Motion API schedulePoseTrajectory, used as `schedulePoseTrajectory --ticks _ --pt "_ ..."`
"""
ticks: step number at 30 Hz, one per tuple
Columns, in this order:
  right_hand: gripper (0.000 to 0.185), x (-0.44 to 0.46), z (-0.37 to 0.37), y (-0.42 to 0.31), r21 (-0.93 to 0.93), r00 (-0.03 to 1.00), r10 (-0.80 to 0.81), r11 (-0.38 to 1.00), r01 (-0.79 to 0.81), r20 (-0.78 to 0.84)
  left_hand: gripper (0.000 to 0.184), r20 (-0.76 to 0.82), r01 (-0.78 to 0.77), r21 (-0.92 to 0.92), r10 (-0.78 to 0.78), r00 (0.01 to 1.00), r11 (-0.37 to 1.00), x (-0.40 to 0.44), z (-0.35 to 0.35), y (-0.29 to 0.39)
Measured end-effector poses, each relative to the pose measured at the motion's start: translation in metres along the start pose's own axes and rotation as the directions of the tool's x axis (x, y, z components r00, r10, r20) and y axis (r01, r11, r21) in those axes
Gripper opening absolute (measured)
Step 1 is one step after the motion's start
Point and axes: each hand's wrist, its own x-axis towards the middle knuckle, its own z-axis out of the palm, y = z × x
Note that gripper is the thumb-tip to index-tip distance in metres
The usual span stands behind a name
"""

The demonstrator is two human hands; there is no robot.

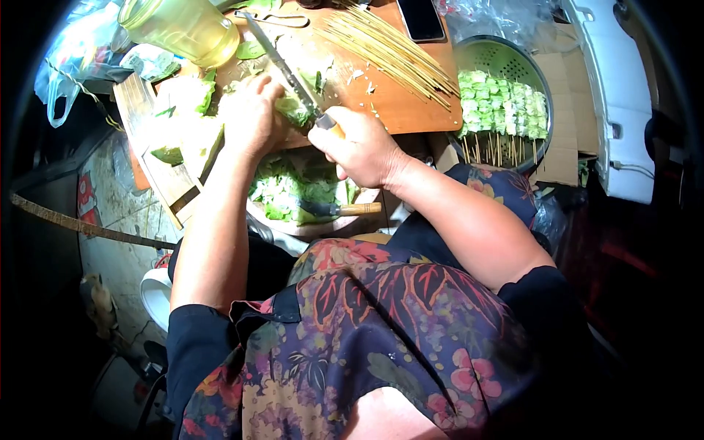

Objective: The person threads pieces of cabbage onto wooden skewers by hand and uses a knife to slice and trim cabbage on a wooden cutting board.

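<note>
My right hand (361, 145) is closed around the handle of a knife (282, 64), whose long blade points up and to the left over the wooden board (418, 116). Beside the blade, my left hand (253, 117) has its fingers curled against a piece of leafy green vegetable (295, 111); its fingertips are partly hidden. Below both hands sits a basin (282, 227) of cut green leaves (275, 192). A tool with a wooden handle (359, 209) lies across those leaves. Larger pale green chunks (194, 139) rest to the left of my left hand.
Bamboo skewers (396, 55) are spread on the board, near a phone (422, 18). At right, a metal colander (488, 50) holds skewered leaf pieces (502, 106). A yellowish jar (180, 33) leans at upper left, beside a plastic bag (81, 51). Cardboard (568, 110) lies right of the colander.
</note>
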Motion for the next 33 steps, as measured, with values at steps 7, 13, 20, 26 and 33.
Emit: schedulePoseTrajectory --ticks 7,13,20,26,33 --pt "0.038 0.01 -0.024 0.009 -0.189 0.967 0.248 0.954 -0.233 0.061 0.032 0.293 0.04 -0.071 -0.018 0.956 0.997 0.011 0.004 -0.008" --pt "0.038 0.018 -0.029 0.012 -0.161 0.937 0.346 0.929 -0.334 0.054 0.033 0.356 0.171 -0.064 -0.138 0.924 0.983 0.014 -0.002 -0.004" --pt "0.035 0.022 -0.029 0.031 -0.176 0.954 0.279 0.939 -0.294 -0.106 0.032 0.177 0.464 -0.128 -0.44 0.88 0.877 0.03 0.02 -0.016" --pt "0.033 0.02 -0.025 0.022 -0.184 0.983 0.149 0.969 -0.166 -0.104 0.032 0.098 0.434 -0.181 -0.423 0.901 0.882 0.041 0.03 -0.018" --pt "0.031 0.018 -0.024 -0.002 -0.11 0.976 0.219 0.97 -0.216 0.013 0.04 0.121 0.422 -0.157 -0.407 0.905 0.893 0.048 0.028 -0.016"
